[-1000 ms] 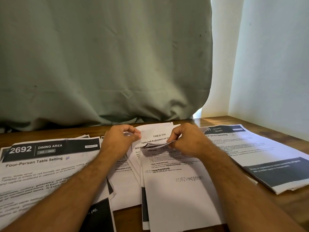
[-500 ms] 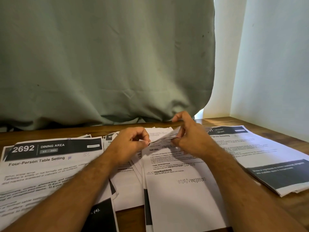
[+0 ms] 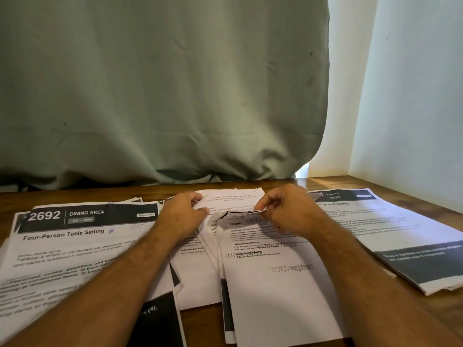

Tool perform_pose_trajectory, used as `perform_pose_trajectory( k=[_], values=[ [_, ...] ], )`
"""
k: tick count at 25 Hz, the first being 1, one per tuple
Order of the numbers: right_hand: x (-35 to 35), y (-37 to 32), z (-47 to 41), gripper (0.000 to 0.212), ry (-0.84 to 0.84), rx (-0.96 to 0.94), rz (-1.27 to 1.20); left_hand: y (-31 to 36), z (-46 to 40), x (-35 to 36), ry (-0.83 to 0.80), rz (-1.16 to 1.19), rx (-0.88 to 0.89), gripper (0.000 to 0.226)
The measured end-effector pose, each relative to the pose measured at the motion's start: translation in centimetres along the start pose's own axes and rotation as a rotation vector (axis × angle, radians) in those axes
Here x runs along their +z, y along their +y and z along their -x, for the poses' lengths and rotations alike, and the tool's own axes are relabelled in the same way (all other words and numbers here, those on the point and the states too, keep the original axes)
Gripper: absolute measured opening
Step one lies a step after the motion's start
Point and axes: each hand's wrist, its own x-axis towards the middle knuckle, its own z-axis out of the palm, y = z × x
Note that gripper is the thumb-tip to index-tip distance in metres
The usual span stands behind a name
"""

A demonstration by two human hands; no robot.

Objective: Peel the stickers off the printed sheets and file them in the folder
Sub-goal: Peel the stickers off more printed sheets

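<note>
While the right hand [image 3: 285, 211] pinches a thin curling strip [image 3: 246, 212] between its fingers, the left hand [image 3: 184, 214] grips the sheet [image 3: 270, 284] beside it: light, limp, tearable paper, likely best held by its lifted edge.

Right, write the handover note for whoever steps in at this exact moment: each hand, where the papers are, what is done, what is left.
Left hand: fingers curled on the top edge of the centre papers, steadying them.
Right hand: pinch grip on a torn strip lifted off the top of the TASK GOAL sheet.
Papers: Four-Person Table Setting sheet on the left, Refrigerator Restocking stack on the right, all on the wooden table.
Done: strip partly raised, not yet free.
Left: finish the peel and file the papers. No folder is in view; find it first.
</note>
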Motion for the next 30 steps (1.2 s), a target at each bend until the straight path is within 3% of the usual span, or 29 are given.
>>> perform_pose_trajectory(
  k=[3,6,8,11,13,15,17,19,22,24,26,28,30],
  values=[
    [0.0,0.0,0.0,0.023,0.041,-0.014,0.005,0.3,0.3,-0.3,-0.007,0.342,0.080,0.037],
    [-0.1,0.0,0.2,0.056,0.089,-0.077,-0.012,0.6,1.3,-1.0,-0.307,0.536,0.108,0.041],
    [-0.1,0.0,0.2,0.059,0.066,-0.066,0.002,0.7,1.9,-1.1,-0.442,0.562,0.130,0.035],
    [0.1,0.2,-0.1,0.032,0.034,0.002,0.049,0.8,1.7,-0.8,-0.261,0.585,0.167,0.021],
    [0.3,0.1,-0.1,0.032,0.028,0.023,0.036,0.8,1.3,-0.6,-0.046,0.494,0.049,0.024],
    [0.3,0.1,-0.1,0.033,0.038,0.025,0.020,0.4,0.9,-0.3,0.065,0.307,-0.067,0.021],
    [0.3,0.2,-0.1,0.031,0.036,0.023,0.015,-0.1,0.3,-0.1,0.043,0.253,-0.139,0.035],
    [0.2,0.2,-0.1,0.027,0.042,0.003,0.021,0.2,0.3,-0.5,0.022,0.455,-0.153,0.042],
    [0.2,0.2,0.0,0.059,0.103,-0.071,0.046,0.8,0.6,-1.2,-0.148,0.634,0.026,0.050],
    [0.2,0.0,0.2,0.067,0.107,-0.099,0.044,0.9,1.3,-1.6,-0.364,0.578,0.106,0.042],
    [0.2,-0.1,0.3,0.054,0.081,-0.085,0.047,0.4,1.5,-1.5,-0.502,0.565,0.129,0.026],
    [0.4,0.1,0.1,0.036,0.053,-0.042,0.054,0.1,1.0,-1.4,-0.404,0.586,0.123,0.020],
    [0.6,0.2,-0.1,0.031,0.044,-0.018,0.054,0.1,0.3,-1.4,-0.167,0.577,0.048,0.026]
  ],
)
